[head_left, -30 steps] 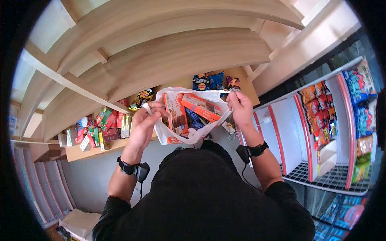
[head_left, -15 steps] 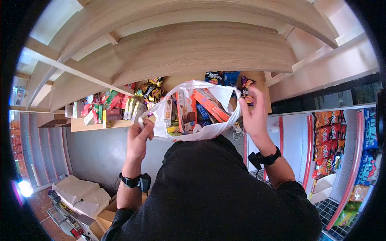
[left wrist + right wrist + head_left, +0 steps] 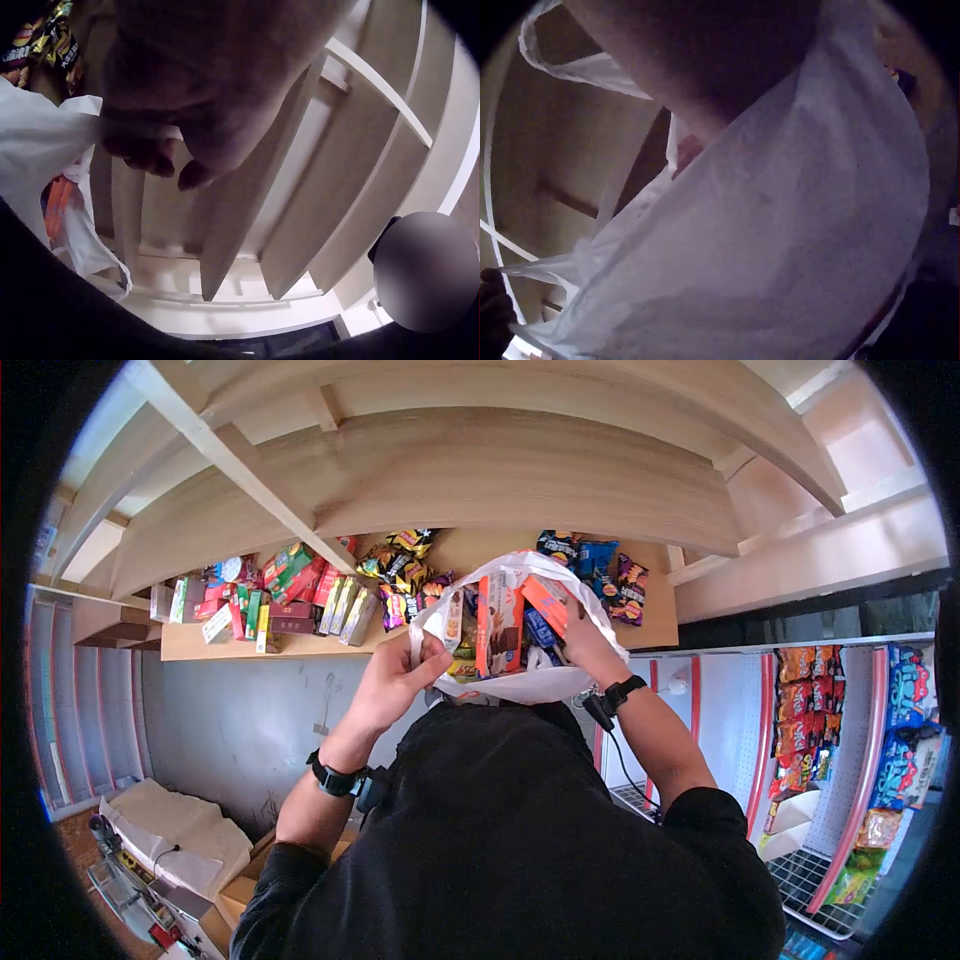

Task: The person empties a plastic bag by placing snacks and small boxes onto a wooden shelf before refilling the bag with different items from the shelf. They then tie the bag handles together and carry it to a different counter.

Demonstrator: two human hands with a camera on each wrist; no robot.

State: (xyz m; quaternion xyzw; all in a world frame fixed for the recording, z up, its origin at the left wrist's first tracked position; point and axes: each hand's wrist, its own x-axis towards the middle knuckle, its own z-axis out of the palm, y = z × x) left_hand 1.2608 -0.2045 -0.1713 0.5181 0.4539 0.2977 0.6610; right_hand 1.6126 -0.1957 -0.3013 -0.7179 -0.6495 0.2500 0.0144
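A white plastic bag [image 3: 530, 687] hangs open in front of the person in the head view, holding an orange chocolate-biscuit box [image 3: 497, 622], a second orange box [image 3: 543, 603] lying slanted, and blue and yellow packets. At the bag's left rim, the left hand [image 3: 400, 680] pinches the plastic between thumb and fingers; the left wrist view shows this hand [image 3: 202, 90] beside the bag [image 3: 45, 135]. The right hand [image 3: 592, 645] reaches into the bag's right side by the slanted box, its fingertips hidden. In the right wrist view, the bag [image 3: 780, 225] covers most of that hand.
Behind the bag, a wooden shelf board [image 3: 320, 647] carries several snack boxes [image 3: 290, 585] at the left and chip bags [image 3: 630, 590] at the right. Wooden shelving [image 3: 430, 480] overhangs it. A white rack [image 3: 725, 710] with hanging snacks stands at the right.
The right hand has left the bag's right rim and moved down inside the bag. The left hand has come inward and up with its side of the bag, narrowing the mouth. The slanted box has shifted.
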